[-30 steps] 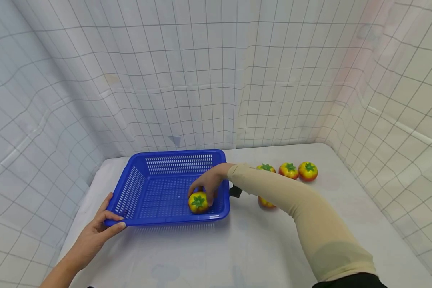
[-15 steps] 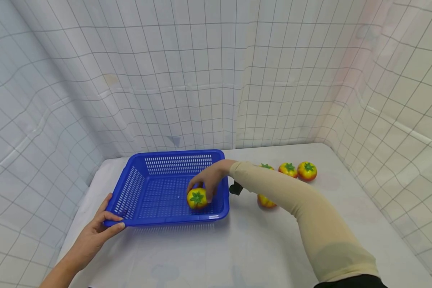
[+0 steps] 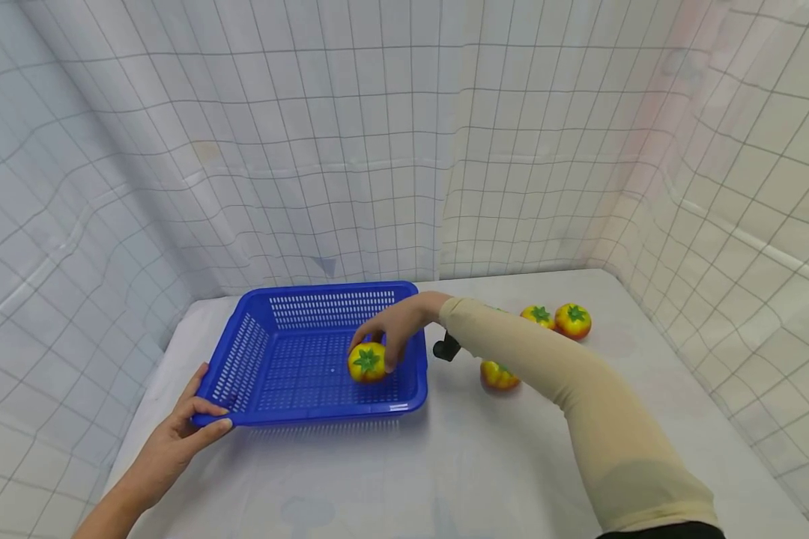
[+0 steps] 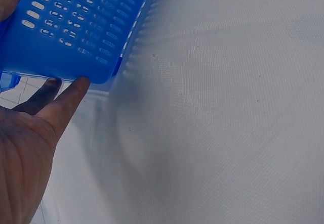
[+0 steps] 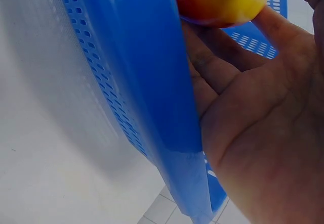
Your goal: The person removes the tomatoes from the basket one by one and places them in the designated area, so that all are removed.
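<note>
My right hand [image 3: 401, 326] reaches over the right end of a blue plastic basket [image 3: 310, 414] and holds a yellow-and-red tomato [image 3: 367, 362] with a green star-shaped top. In the right wrist view the fingers are around the tomato [image 5: 228, 0], close inside the basket wall [image 5: 147, 77]. The head view shows it above the basket floor. My left hand [image 3: 170, 445] grips the near left corner of the basket rim. From the left wrist, that hand [image 4: 23, 153] shows its fingertips against the basket wall [image 4: 76, 37].
On the white tabletop [image 3: 445, 464], right of the basket, lie more tomatoes: one near the forearm [image 3: 499, 376], two farther back, a middle one [image 3: 538, 316] and a rightmost one [image 3: 573, 321]. My right sleeve [image 3: 546, 359] partly covers another. Grid-patterned white curtains [image 3: 350, 150] enclose the table.
My right hand has risen slightly and shifted a little away from me, with the tomato still held in it. The left hand stays on the basket corner.
</note>
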Demonstrator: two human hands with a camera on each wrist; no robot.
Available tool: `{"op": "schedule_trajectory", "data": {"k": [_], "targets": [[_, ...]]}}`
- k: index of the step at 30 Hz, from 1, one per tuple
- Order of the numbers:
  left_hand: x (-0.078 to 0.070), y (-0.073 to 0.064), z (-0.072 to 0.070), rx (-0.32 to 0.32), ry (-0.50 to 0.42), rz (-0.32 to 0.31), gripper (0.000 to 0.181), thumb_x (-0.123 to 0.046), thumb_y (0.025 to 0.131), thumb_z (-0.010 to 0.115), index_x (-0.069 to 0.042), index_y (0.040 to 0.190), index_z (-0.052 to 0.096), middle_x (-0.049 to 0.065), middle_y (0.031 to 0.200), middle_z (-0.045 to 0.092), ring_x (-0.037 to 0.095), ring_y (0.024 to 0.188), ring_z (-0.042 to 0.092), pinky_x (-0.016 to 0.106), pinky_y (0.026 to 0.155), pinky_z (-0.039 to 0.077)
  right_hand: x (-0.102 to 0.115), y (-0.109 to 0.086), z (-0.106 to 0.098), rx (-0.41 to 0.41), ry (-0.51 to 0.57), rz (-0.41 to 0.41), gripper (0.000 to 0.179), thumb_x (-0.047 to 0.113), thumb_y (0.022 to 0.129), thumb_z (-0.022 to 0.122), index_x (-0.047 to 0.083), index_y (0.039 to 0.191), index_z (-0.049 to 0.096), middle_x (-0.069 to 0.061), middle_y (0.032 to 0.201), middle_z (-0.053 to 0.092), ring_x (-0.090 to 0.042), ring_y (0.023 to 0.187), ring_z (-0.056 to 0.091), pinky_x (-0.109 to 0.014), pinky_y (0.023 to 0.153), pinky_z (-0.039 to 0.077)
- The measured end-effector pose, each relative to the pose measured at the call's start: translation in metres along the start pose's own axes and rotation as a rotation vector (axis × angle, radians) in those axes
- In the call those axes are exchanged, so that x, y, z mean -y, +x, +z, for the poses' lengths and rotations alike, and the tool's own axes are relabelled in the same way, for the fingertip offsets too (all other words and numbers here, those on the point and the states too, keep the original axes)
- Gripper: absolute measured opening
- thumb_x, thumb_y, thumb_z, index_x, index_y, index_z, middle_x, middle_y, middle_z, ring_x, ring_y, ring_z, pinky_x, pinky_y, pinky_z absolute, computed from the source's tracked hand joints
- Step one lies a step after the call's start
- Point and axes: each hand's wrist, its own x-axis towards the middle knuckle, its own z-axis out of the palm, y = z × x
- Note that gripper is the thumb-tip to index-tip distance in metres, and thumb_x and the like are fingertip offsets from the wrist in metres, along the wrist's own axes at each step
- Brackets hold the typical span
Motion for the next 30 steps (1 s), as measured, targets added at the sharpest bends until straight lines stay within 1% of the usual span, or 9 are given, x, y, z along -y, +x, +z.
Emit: {"op": "schedule_trajectory", "data": {"k": [7,13,16,24,30], "targets": [[0.000,0.000,0.000,-0.004,-0.006,-0.001,0.022,-0.012,0.106,0.058,0.004,0.118,0.052,-0.017,0.169,-0.014,0.065,0.143,0.000,0.007,0.090,0.042,0.000,-0.007,-0.002,-0.029,0.006,-0.020,0.065,0.007,0.084,0.080,0.033,0.138,0.056,-0.006,0.135,0.051,-0.023,0.119,0.058,-0.035,0.090,0.057],[0.000,0.000,0.000,-0.006,-0.008,-0.002,0.023,-0.013,0.105,0.059,0.005,0.118,0.052,-0.018,0.169,-0.014,0.065,0.144,-0.002,0.007,0.090,0.042,0.000,-0.013,-0.005,-0.039,0.046,-0.044,0.065,0.006,0.084,0.079,0.031,0.140,0.055,-0.007,0.136,0.051,-0.027,0.122,0.056,-0.037,0.090,0.057],[0.001,0.000,0.000,-0.007,-0.006,0.000,0.022,-0.012,0.105,0.059,0.005,0.118,0.052,-0.018,0.169,-0.013,0.065,0.144,-0.001,0.007,0.090,0.042,0.000,-0.016,-0.007,-0.049,0.052,-0.062,0.066,0.007,0.084,0.078,0.032,0.140,0.055,-0.006,0.136,0.051,-0.028,0.123,0.055,-0.037,0.090,0.057],[0.000,-0.001,0.000,-0.008,0.011,-0.003,0.022,-0.013,0.105,0.059,0.004,0.117,0.053,-0.019,0.168,-0.013,0.065,0.144,0.001,0.007,0.089,0.043,0.001,-0.031,-0.012,-0.105,-0.024,-0.083,0.068,0.019,0.083,0.079,0.038,0.143,0.052,-0.001,0.137,0.052,-0.026,0.128,0.050,-0.034,0.092,0.055],[0.000,-0.001,0.000,-0.004,0.003,0.000,0.022,-0.012,0.105,0.059,0.005,0.117,0.052,-0.018,0.169,-0.013,0.066,0.143,0.002,0.008,0.090,0.043,-0.002,-0.046,-0.015,-0.125,-0.002,-0.119,0.072,0.018,0.083,0.078,0.035,0.147,0.049,-0.003,0.138,0.053,-0.025,0.128,0.051,-0.036,0.094,0.054]]}}
